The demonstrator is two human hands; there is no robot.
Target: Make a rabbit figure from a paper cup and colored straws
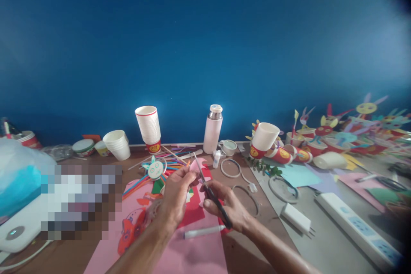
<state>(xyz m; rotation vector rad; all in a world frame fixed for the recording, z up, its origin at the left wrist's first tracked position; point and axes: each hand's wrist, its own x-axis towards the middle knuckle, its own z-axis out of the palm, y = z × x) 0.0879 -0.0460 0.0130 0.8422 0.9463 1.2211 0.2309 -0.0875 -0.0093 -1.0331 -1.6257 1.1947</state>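
Between finger and thumb, my left hand (176,192) pinches a small piece of pink paper (198,165). My right hand (229,203) is closed around black-handled scissors (212,197), whose blades point up and away beside the paper. Whether the blades touch it, I cannot tell. Below both hands lies a large pink sheet (199,257) with a red sheet (195,212) on top. A white marker (204,232) rests on the pink sheet near my right wrist. Red paper cut-outs (131,231) lie left of my left forearm.
A stack of paper cups (148,128) and a pale pink flask (212,132) stand by the blue wall. Colourful pipe cleaners (175,166) lie behind my hands. At right are a power strip (356,229), a white charger (297,218) and several cups with paper rabbits (323,130).
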